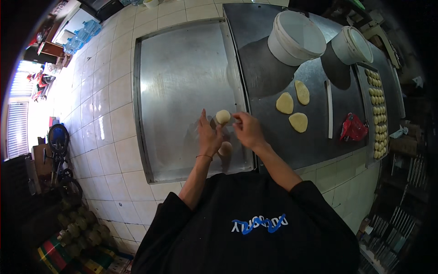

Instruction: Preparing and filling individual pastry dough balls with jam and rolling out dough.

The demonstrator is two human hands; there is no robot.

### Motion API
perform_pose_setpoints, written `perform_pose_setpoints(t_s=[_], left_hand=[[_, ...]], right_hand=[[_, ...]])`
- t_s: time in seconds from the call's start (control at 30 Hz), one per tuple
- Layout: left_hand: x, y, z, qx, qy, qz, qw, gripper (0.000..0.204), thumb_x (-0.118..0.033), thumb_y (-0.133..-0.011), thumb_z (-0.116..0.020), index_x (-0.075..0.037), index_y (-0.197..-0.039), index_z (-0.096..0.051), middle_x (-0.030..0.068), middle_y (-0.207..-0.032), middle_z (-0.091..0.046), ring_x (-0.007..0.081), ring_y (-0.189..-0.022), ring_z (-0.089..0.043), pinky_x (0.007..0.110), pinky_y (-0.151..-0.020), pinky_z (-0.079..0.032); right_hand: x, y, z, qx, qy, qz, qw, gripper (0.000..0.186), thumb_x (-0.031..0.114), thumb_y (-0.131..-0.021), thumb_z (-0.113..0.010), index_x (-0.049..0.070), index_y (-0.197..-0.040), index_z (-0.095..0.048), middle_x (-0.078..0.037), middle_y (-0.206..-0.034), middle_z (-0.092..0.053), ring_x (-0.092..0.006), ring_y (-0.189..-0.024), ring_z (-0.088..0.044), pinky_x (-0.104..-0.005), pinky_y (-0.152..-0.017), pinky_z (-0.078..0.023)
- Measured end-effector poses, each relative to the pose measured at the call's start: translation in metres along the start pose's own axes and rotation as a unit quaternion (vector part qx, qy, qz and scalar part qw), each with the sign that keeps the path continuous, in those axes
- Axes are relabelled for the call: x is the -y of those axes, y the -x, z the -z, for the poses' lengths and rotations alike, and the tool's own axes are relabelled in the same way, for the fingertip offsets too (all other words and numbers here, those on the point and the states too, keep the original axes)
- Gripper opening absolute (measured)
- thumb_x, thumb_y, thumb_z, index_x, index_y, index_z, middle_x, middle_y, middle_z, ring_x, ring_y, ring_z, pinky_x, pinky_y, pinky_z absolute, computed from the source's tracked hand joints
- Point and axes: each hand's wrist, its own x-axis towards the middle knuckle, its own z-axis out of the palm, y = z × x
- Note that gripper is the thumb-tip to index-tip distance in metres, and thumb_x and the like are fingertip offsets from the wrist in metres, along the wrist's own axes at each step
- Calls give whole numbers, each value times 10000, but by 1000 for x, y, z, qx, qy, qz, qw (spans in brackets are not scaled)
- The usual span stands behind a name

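Note:
A pale round dough ball (223, 117) is between my two hands over the right part of a large metal tray (182, 68). My left hand (210, 138) is open, its fingers stretched away from me, and its thumb tip meets the lower side of the ball. To the right of the ball is my right hand (249, 131), fingers loosely bent and apart, with a small gap to the dough. Below the ball, a dimmer round shape (225, 149) shows on the tray; I cannot tell whether it is dough or a reflection.
Three flattened dough pieces (285, 103) lie on the dark worktop (269, 146) at right. Beyond them are a white strip (329, 109), a red plastic bag (353, 128) and a tray (370, 118) with rows of dough pieces. Two white buckets (292, 43) stand at the far right.

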Motion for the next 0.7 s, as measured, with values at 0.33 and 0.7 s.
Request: perform_pose_setpoints(t_s=[0.33, 0.7], left_hand=[[19, -19, 6, 140, 241, 54, 959, 782, 2, -810, -592, 23, -1461, -159, 207, -1323, -454, 323, -1082, -580, 363, -944, -471], [-10, -3, -1, 28, 104, 86, 990, 744, -146, -824, -705, 16, -1426, -299, 187, -1324, -456, 245, -1071, -566, 347, -898, -493]], right_hand=[[-42, -25, -60, 47, 110, 84, 989, 648, 60, -728, -687, 18, -1320, -428, -224, -1222, -475, -406, -1128, -493, -439, -974, -413], [-107, 71, 142, -297, -3, -199, 934, 361, 172, -783, -730, -18, -1073, -629, -145, -866, -689, -253, -795, -679, -369, -744, -532]])
